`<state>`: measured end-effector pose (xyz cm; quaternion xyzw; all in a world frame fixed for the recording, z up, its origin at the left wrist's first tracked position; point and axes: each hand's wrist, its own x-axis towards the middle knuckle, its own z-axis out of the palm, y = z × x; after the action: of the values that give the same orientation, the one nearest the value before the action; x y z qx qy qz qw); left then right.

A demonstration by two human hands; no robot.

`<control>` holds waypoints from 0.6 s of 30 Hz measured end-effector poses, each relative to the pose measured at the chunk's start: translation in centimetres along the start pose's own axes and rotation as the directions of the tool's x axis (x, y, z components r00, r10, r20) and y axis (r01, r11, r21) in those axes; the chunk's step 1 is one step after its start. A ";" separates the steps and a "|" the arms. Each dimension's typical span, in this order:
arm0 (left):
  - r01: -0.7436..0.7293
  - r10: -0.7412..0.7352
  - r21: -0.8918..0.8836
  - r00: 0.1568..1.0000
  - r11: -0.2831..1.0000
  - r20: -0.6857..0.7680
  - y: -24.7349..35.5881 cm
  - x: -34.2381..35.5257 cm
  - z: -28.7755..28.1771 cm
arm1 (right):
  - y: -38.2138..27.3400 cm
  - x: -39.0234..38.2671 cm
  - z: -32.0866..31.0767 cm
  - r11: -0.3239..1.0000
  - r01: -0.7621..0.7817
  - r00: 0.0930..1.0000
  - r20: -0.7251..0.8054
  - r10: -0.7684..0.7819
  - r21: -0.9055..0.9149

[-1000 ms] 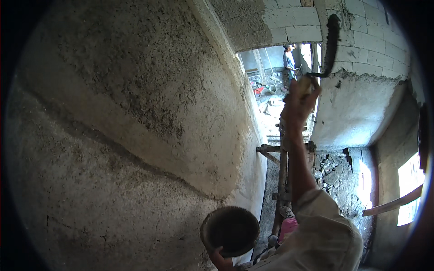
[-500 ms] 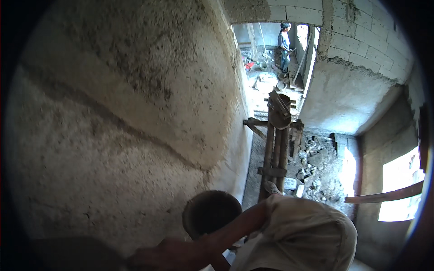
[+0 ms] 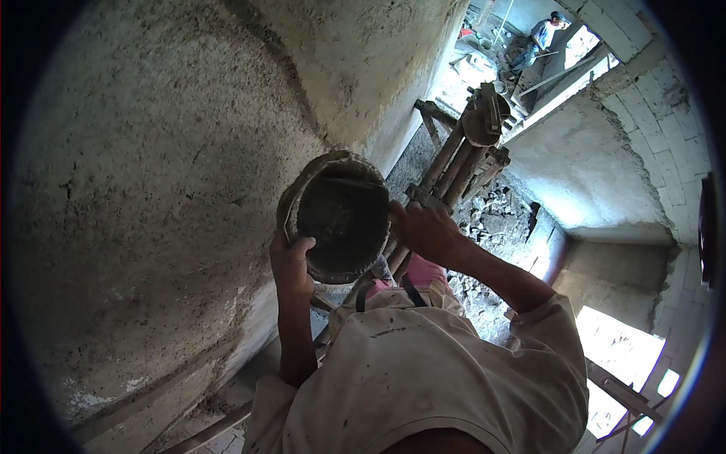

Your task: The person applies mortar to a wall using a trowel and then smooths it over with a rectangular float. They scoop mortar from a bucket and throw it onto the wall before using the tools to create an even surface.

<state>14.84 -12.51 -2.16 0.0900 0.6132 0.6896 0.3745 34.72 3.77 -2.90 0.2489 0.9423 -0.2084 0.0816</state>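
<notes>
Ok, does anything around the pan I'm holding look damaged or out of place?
The round mortar pan, gripped by the left hand and right hand, has a caked, uneven rim. Loose rubble lies on the floor below, and the block wall has a ragged, broken edge.

- The pan (image 3: 342,219) is seen as dull metal, crusted with grey mortar.
- The wall (image 3: 151,189) is coated in rough, matt plaster.
- The scaffold poles (image 3: 454,163) are raw wood.
- The shirt (image 3: 423,378) is stained cloth.

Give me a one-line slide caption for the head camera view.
Both hands, left hand and right hand, grip a round mortar-caked metal pan beside a rough plastered wall.
</notes>
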 end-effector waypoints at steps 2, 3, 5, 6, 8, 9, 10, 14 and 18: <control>0.040 -0.040 0.018 0.999 0.999 0.029 0.2 0.0 0.8 | 1.1 2.3 1.0 0.998 0.061 0.995 0.081 -0.059 -0.027; 0.049 -0.049 0.029 0.998 0.998 0.033 0.2 -0.1 1.2 | 2.1 3.1 1.6 0.997 0.050 0.992 0.116 -0.057 0.062; 0.047 -0.049 0.037 0.997 0.998 0.061 0.1 -0.1 2.0 | 4.6 4.2 2.0 0.968 0.020 0.970 0.230 -0.079 0.250; 0.038 -0.041 0.034 0.995 0.999 0.086 0.1 -0.1 2.4 | 5.6 4.5 1.5 0.939 -0.015 0.946 0.308 -0.097 0.343; 0.022 -0.030 0.059 0.990 0.998 0.137 0.1 -0.4 3.3 | 8.0 4.8 0.1 0.843 -0.120 0.834 0.514 -0.201 0.524; 0.014 -0.029 0.088 0.986 0.996 0.163 0.2 -0.6 3.8 | 8.7 4.8 0.0 0.845 -0.140 0.766 0.597 -0.238 0.517; 0.006 -0.028 0.115 0.981 0.993 0.190 0.3 -0.9 4.4 | 9.1 4.2 0.1 0.792 -0.202 0.753 0.609 -0.251 0.576; 0.148 -0.161 0.082 0.968 0.986 0.192 0.0 -0.2 4.2 | 9.7 2.0 2.9 0.538 -0.479 0.656 0.690 -0.306 0.694; 0.146 -0.156 0.067 0.969 0.987 0.191 -0.7 0.9 3.8 | 7.5 0.6 6.5 0.275 -0.525 0.725 0.592 -0.352 0.805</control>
<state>16.72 -9.04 -2.21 0.1202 0.5961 0.6307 0.4822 38.26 7.11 -11.53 0.2066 0.4989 -0.7984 0.2664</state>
